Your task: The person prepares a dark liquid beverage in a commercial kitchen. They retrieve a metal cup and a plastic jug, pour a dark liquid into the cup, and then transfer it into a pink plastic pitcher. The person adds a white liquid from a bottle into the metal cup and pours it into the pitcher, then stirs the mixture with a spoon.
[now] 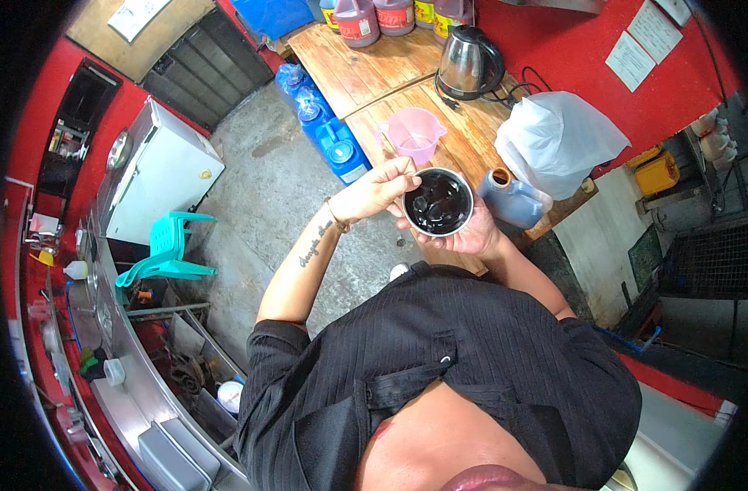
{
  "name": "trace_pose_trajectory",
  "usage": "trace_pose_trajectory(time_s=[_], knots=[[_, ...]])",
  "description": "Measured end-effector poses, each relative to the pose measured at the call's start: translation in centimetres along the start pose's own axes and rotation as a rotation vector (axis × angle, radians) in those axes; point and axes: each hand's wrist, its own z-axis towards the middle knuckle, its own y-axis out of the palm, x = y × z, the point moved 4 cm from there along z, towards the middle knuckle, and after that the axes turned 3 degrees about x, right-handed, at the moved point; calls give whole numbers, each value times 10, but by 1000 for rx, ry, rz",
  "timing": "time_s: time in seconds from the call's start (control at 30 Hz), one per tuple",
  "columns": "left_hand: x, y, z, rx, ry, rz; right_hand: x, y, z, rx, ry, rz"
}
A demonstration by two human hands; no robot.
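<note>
A round metal cup of dark liquid with ice cubes is held between both hands. My right hand supports it from below and at its right side, fingers spread under the base. My left hand pinches the cup's upper left side, thumb near the rim. Just beyond the cup stands a pink translucent plastic measuring jug on the wooden table. Close to my right hand is an uncapped plastic jug of dark liquid.
An electric kettle and a white plastic bag stand farther along the table, with several bottles of coloured liquid at its far end. Blue containers line its left side. A turquoise plastic chair and a white chest freezer stand left.
</note>
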Motion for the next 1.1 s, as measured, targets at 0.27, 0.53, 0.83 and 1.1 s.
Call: trace_pose_trajectory(time_s=[0.27,0.53,0.83,1.1], knots=[[-28,-101,39,379,167,230,-28,-18,28,123,-207,84],[-126,-193,148,477,205,936,-68,-50,48,228,-438,-53],[-164,-183,163,376,196,761,-78,-52,59,311,-510,-9],[-188,-113,78,470,133,485,-72,-62,36,360,-581,-42]])
